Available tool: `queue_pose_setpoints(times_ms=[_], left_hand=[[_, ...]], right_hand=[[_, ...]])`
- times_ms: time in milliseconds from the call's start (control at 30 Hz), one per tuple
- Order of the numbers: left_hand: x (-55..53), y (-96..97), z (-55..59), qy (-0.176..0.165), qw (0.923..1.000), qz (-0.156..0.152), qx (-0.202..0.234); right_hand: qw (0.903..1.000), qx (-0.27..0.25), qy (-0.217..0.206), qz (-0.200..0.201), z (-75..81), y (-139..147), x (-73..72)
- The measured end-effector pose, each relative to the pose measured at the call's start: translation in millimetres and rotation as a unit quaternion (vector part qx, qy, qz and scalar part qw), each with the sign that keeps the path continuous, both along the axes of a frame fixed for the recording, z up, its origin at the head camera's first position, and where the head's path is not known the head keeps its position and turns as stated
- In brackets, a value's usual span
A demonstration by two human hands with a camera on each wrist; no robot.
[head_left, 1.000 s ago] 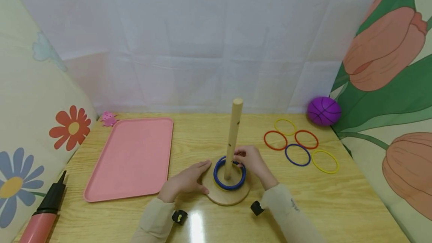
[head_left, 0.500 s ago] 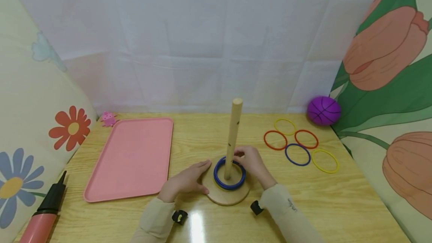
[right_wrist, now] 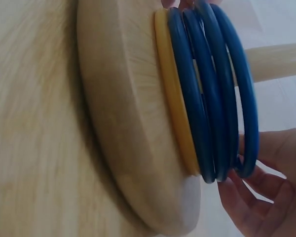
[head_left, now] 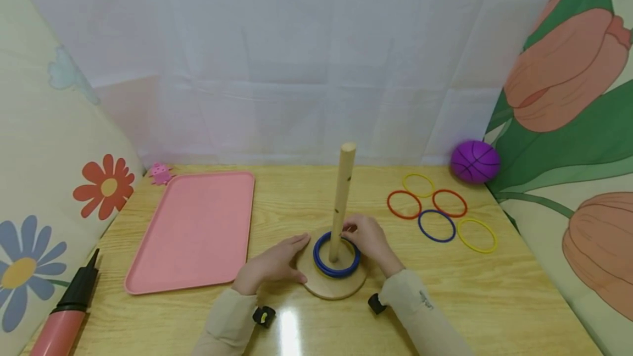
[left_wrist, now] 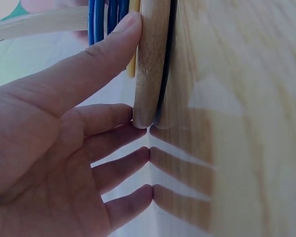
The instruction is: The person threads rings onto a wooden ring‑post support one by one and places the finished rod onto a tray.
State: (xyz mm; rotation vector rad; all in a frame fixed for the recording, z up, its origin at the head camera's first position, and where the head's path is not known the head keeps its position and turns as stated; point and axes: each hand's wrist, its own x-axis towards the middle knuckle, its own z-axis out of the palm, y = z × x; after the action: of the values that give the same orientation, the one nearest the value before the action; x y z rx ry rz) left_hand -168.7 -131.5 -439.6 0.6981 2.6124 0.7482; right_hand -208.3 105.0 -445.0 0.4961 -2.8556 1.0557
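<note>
Wooden disc base (head_left: 328,290): left grip (head_left: 272,263) spread against rim; right grip (head_left: 370,237) pinching smooth, slender blue ring (right_wrist: 248,94).

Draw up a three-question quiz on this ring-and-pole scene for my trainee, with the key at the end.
1. How many loose rings lie on the table to the right of the pole?

2. What colour is the lowest ring stacked around the pole?
A. Red
B. Blue
C. Yellow

3. True or false: the left hand is gripping the purple ball.

Key
1. Five: two red, two yellow and one blue.
2. C. It sits under the blue rings.
3. False. The left hand is touching the wooden base.
</note>
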Motion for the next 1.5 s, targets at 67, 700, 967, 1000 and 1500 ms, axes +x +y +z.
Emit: queue_pose_setpoints(times_ms=[67,700,967,1000,1500], left_hand=[[-0.9,-0.4,-1.0,0.001,1.0000,-0.001,-0.002],[-2.6,0.8,-0.4,0.001,1.0000,-0.007,0.002],[-3.2,-0.4,-1.9,0.010,0.9999,-0.011,0.005],[-3.5,-0.1,-2.0,0.013,0.9998,-0.013,0.005],[-3.4,-0.9,-2.8,0.010,0.9999,-0.012,0.002]], right_hand=[[1.0000,-0.006,-0.007,-0.002,-1.0,1,-0.3],[0.9914,-0.078,-0.006,-0.105,12.8,98,-28.7],[0.9840,-0.081,0.048,-0.151,11.9,179,-36.9],[0.9832,-0.081,0.044,-0.157,10.8,188,-36.9],[0.9797,-0.017,0.007,-0.199,-4.8,267,-29.7]])
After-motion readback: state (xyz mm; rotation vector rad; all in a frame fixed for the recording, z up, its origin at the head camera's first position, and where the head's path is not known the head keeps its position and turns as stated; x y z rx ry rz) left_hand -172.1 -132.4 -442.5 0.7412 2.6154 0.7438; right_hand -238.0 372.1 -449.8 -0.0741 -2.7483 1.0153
